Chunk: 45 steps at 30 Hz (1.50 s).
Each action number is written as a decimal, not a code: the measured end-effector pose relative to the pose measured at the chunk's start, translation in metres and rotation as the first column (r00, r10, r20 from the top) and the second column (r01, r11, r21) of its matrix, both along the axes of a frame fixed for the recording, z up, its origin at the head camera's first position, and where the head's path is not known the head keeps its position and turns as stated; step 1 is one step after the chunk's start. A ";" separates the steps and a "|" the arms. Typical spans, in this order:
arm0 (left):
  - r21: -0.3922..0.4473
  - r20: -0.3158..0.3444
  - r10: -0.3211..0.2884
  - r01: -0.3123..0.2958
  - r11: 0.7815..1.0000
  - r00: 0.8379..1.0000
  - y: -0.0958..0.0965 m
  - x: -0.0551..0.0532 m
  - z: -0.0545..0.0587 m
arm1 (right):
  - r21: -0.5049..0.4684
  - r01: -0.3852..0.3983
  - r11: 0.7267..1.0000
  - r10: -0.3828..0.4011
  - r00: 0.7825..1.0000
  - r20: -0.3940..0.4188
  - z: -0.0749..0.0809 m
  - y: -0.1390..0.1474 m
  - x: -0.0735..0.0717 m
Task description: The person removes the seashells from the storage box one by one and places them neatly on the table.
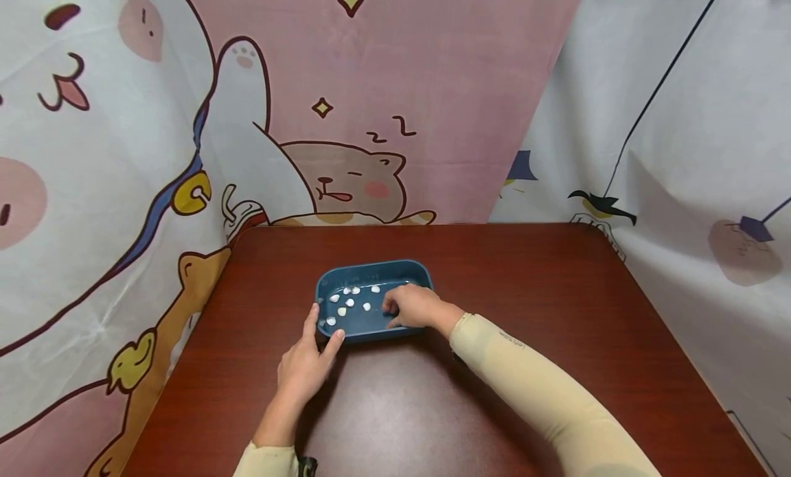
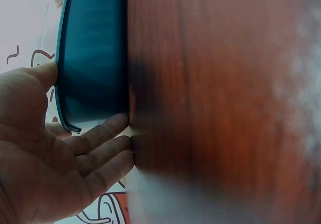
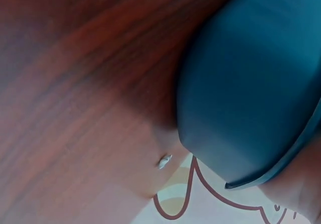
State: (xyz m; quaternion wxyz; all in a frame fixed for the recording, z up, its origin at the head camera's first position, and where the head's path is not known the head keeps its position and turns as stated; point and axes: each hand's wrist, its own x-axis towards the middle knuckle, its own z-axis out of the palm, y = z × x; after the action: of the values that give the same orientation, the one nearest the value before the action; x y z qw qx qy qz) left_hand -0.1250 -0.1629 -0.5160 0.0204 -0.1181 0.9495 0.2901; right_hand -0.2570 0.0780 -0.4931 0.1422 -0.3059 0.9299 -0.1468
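Note:
A blue rectangular basin (image 1: 383,334) sits on the table with several small white pieces (image 1: 349,303), like little shells, scattered over its floor. My left hand (image 1: 303,370) steadies its near left corner: in the left wrist view the thumb touches the rim of the basin (image 2: 93,48), while the other fingers extend loosely along its end near the tabletop. Over the right end of the basin, my right hand (image 1: 417,307) reaches inside with bent fingers pointing left. I cannot tell whether anything is between those fingertips. In the right wrist view the basin's outer wall (image 3: 251,83) hides most of this hand.
A small white piece (image 3: 164,160) lies on the table outside the basin in the right wrist view. The reddish-brown wooden table (image 1: 525,278) meets cartoon-printed cloth (image 1: 457,120) at the back and sides. A pale sleeve (image 1: 531,388) covers my right forearm.

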 end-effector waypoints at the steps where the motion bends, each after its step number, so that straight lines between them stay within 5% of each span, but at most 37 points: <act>1: 0.000 -0.002 0.001 -0.001 1.000 1.000 0.000 0.000 0.000 | 0.009 -0.013 1.000 0.013 1.000 0.007 0.000 0.000 -0.001; 11: -0.006 -0.024 -0.005 0.005 1.000 1.000 0.000 -0.002 0.000 | 0.079 -0.067 0.995 0.065 0.998 0.022 -0.003 -0.006 -0.011; 34: -0.001 -0.009 -0.003 0.003 1.000 1.000 0.000 -0.001 -0.001 | 0.054 -0.068 0.996 0.070 0.997 -0.041 -0.009 -0.009 -0.014; 45: -0.003 -0.011 -0.004 0.004 1.000 1.000 0.000 -0.002 -0.001 | 0.048 -0.058 0.997 0.058 0.998 -0.009 -0.006 -0.009 -0.013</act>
State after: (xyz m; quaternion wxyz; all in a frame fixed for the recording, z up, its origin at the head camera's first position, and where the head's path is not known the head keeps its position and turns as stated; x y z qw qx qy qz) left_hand -0.1265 -0.1631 -0.5169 0.0157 -0.1144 0.9502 0.2895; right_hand -0.2697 0.0685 -0.4993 0.1487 -0.3300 0.9246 -0.1189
